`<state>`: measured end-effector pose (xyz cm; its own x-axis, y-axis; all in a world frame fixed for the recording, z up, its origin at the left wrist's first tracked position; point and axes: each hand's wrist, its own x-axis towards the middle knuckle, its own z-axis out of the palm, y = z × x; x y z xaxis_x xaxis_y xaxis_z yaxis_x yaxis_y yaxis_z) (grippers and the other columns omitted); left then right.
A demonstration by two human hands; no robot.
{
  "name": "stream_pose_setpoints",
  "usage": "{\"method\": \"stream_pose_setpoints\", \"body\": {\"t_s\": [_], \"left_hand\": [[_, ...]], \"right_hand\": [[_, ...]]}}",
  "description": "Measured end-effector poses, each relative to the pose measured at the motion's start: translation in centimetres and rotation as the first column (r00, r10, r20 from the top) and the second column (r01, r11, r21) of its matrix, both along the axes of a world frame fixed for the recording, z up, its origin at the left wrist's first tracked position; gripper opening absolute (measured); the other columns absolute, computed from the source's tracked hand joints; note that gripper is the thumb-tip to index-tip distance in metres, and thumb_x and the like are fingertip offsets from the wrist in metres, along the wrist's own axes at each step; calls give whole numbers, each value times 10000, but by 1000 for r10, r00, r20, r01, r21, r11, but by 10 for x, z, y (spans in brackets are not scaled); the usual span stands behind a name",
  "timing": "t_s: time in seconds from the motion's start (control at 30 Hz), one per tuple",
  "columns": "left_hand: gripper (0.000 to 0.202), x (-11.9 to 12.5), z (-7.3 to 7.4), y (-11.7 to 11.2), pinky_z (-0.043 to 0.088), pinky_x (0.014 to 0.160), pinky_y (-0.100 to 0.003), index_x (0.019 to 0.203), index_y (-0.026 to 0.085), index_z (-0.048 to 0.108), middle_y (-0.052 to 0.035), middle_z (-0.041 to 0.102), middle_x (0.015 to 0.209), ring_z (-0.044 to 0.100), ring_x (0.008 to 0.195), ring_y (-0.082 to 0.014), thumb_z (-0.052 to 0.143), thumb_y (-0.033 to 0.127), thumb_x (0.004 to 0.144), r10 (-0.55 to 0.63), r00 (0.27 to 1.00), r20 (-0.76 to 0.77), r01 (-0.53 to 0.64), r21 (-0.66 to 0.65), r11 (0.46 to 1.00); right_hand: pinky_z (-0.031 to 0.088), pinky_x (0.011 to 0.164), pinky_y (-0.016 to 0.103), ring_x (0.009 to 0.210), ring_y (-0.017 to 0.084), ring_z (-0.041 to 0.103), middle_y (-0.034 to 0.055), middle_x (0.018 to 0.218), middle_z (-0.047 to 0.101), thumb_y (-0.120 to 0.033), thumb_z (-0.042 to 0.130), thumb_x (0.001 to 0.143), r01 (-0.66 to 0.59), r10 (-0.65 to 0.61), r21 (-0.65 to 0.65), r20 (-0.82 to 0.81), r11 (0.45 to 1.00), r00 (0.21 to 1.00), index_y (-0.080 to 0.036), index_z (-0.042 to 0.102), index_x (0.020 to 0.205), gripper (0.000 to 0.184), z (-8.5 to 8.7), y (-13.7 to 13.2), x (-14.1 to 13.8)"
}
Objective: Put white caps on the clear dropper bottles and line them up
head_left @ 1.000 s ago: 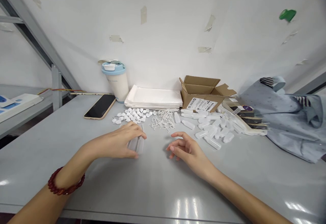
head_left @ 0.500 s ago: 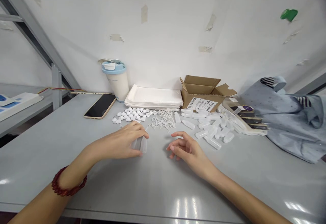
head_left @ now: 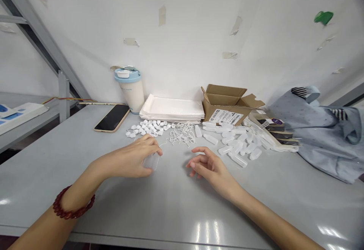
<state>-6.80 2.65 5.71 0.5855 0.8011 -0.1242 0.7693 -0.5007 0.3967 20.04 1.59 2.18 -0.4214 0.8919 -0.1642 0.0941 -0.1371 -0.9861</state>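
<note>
Small translucent plastic bottles (head_left: 154,161) stand or lie on the grey table between the thumb and fingers of my left hand (head_left: 135,159). The hand covers part of them, so how many there are I cannot make out. A red bead bracelet (head_left: 65,206) circles the left wrist. My right hand (head_left: 207,165) hovers just over the table to the right, fingers loosely curled and apart, holding nothing. Closest to it is a pile of similar small bottles (head_left: 233,143). Beyond my left hand lie small white caps (head_left: 148,128) and a heap of thin white stringy pieces (head_left: 182,133).
At the back are a phone (head_left: 112,118), a lidded cup (head_left: 132,92), a stack of white sheets or envelopes (head_left: 172,108) and an open cardboard box (head_left: 224,106). Packaged dark items (head_left: 280,134) and a blue-grey cloth (head_left: 321,140) occupy the right side.
My left hand has slid slightly left, and the small bottles moved with it. The right hand stays practically where it was.
</note>
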Motion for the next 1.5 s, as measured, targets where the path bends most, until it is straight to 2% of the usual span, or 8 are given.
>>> {"method": "stream_pose_setpoints", "body": {"t_s": [0.17,0.43,0.8,1.23,1.33,1.4,1.5], "left_hand": [[327,-1,1,0,414,881,-309,1040,227,601,-43,555,1033,472,1059,-236,565,179,719,1,1000,6,-1,1,1000],[379,1,3,0,409,896,-312,1066,223,595,-48,529,1053,454,1075,-239,544,168,694,41,998,-53,-43,-33,999],[435,1,3,0,397,944,-337,1122,220,563,-51,527,1088,438,1117,-245,541,159,692,42,996,-75,-45,-32,998],[459,3,4,0,391,956,-352,1163,221,548,-56,530,1120,438,1132,-250,585,165,709,35,998,-51,-37,-44,998],[428,3,4,0,406,943,-350,1152,233,560,-51,544,1123,450,1125,-257,645,281,736,48,999,-16,-49,-47,998],[446,2,2,2,418,933,-355,1159,238,558,-55,548,1132,457,1121,-263,654,418,761,60,998,26,-59,-29,998],[468,4,-2,5,428,928,-372,1180,230,543,-75,539,1162,454,1133,-265,576,531,822,72,994,84,-76,37,996]], "right_hand": [[426,654,298,714,147,639,-2,860,637,-423,633,831,4,-4,-2,10,1000,1000,-232,472,1078,351,-1,0,0],[428,657,299,715,143,636,-1,863,636,-403,616,845,-6,5,13,13,1000,1000,-226,466,1084,333,-2,0,1],[426,657,298,714,142,636,-4,858,629,-392,612,843,-3,3,5,22,1000,1000,-221,464,1085,331,-1,0,1],[442,650,294,710,143,640,2,865,630,-384,595,846,-5,4,28,37,1000,999,-217,454,1086,325,-2,1,1],[457,654,306,721,155,644,16,883,645,-376,559,861,21,-32,116,97,993,995,-220,444,1105,311,-2,5,4],[474,667,320,768,175,646,38,910,661,-355,536,868,51,-99,254,179,966,979,-219,443,1116,298,-3,11,8],[509,680,345,891,220,638,89,1002,660,-320,506,873,61,-254,512,318,857,914,-210,465,1118,272,-8,23,16]]}}
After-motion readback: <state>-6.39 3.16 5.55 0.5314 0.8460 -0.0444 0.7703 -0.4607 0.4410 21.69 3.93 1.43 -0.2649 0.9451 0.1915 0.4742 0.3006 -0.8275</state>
